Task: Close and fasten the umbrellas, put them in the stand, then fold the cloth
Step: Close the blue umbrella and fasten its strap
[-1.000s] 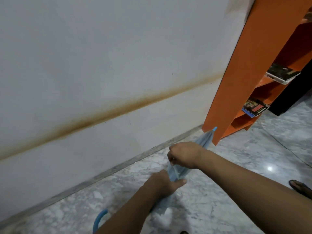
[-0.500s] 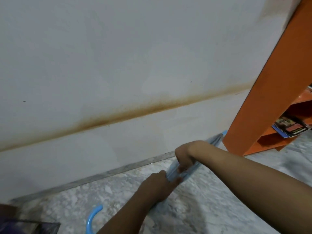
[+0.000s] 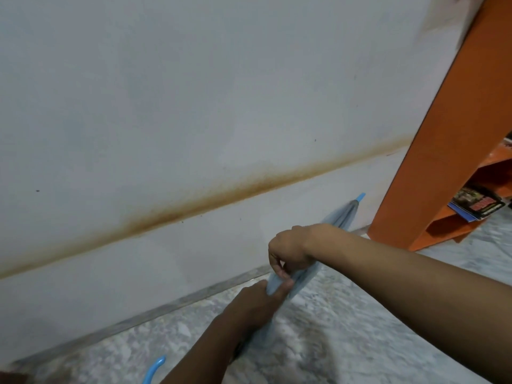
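Observation:
A closed light-blue umbrella (image 3: 339,217) runs slantwise above the marble floor, its blue tip pointing up right toward the shelf and its curved blue handle at the bottom edge, left of my forearm. My left hand (image 3: 256,303) grips the folded canopy around its middle, thumb against the cloth. Just above it, my right hand (image 3: 288,249) pinches the canopy folds with curled fingers. Part of the shaft lies hidden behind my left arm. No stand and no cloth appear in the head view.
A white wall (image 3: 194,106) with a brown stain band stands close ahead, meeting the marble floor (image 3: 360,342) at a grey skirting. An orange bookshelf (image 3: 443,148) with magazines (image 3: 479,205) rises at the right, near the umbrella's tip.
The view has swung slightly, so the shelf sits farther right. My hands have shifted on the canopy, the right one now pinching folds directly above the left.

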